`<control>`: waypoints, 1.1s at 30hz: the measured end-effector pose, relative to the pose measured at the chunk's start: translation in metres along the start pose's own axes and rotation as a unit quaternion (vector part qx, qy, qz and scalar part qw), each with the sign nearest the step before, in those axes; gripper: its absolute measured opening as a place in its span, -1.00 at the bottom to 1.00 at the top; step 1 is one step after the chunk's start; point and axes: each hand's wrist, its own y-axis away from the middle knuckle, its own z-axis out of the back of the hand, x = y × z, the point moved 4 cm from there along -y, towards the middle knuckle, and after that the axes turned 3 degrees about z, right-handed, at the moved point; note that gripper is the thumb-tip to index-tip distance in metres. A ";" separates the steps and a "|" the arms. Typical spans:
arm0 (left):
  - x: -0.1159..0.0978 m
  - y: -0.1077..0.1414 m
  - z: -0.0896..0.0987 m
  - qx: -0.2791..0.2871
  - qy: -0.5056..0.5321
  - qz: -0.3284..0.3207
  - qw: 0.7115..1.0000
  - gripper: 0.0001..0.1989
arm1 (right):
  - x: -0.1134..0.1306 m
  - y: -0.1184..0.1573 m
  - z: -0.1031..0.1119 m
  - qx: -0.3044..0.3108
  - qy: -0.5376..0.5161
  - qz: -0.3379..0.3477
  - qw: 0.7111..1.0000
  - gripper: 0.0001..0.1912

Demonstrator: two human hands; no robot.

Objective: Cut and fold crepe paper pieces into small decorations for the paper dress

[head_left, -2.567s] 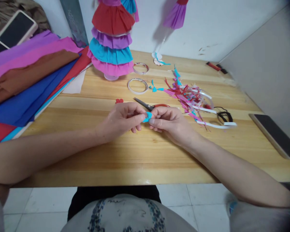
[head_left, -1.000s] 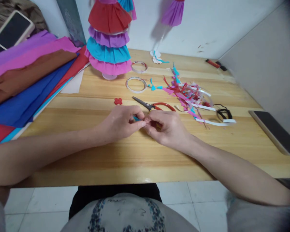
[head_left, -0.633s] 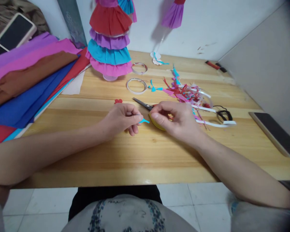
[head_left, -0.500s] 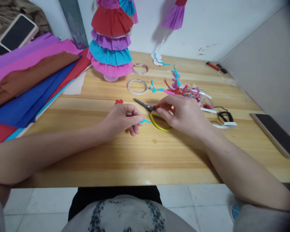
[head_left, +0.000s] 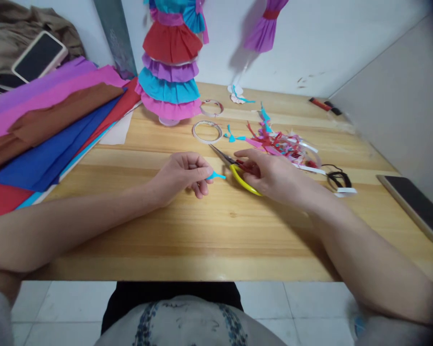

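Note:
Between its thumb and fingers my left hand (head_left: 185, 175) pinches a small blue paper piece (head_left: 217, 176), whose thin tip points right. My right hand (head_left: 270, 173) is closed on the handles of the scissors (head_left: 243, 180), which have red and yellow grips. Their blades look closed and point up and to the left, just past the blue piece without touching it. Behind the scissors lies a ring of tape (head_left: 207, 132). A heap of red, pink and blue paper scraps (head_left: 286, 146) is beyond my right hand.
A tiered paper figure (head_left: 171, 72) stands at the back. Stacked coloured sheets (head_left: 57, 129) cover the left side, with a phone (head_left: 39, 56) behind them. Another phone (head_left: 414, 206) lies at the right, near a black cord (head_left: 339, 178). A second tape ring (head_left: 212, 108) sits farther back.
My right hand has closed round the scissors' handles and shifted slightly right with them. My left hand still pinches the blue piece. The red shape behind it is no longer visible, and the view has tilted slightly.

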 end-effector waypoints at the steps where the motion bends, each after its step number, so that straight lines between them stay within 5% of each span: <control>1: -0.001 -0.001 0.002 -0.004 -0.002 -0.011 1.000 -0.82 | -0.002 -0.001 0.000 0.000 -0.085 0.007 0.996 -0.54; 6: -0.006 -0.006 0.012 -0.029 -0.009 -0.058 0.998 -0.78 | -0.012 -0.003 0.006 -0.031 -0.468 -0.044 0.882 -0.44; 11: -0.007 -0.008 0.016 -0.027 0.001 -0.079 0.997 -0.79 | -0.011 -0.002 0.012 0.014 -0.577 -0.051 0.815 -0.29; 14: -0.009 -0.006 0.014 -0.015 0.009 -0.092 0.996 -0.81 | -0.011 -0.003 0.012 0.032 -0.556 -0.013 0.831 -0.33; 17: -0.011 -0.005 0.013 -0.013 0.004 -0.094 0.996 -0.80 | -0.011 -0.002 0.015 0.044 -0.434 0.055 0.898 -0.48; 20: -0.011 -0.004 0.012 -0.010 -0.007 -0.087 0.996 -0.76 | -0.011 0.002 0.017 0.126 -0.300 0.119 0.938 -0.57; 25: -0.011 -0.003 0.012 -0.006 -0.006 -0.088 0.996 -0.75 | -0.010 0.007 0.021 0.185 -0.232 0.175 0.939 -0.49; 33: -0.008 -0.005 0.010 -0.010 0.069 -0.078 0.994 -0.81 | 0.004 0.009 0.017 0.179 -0.240 0.181 0.937 -0.49</control>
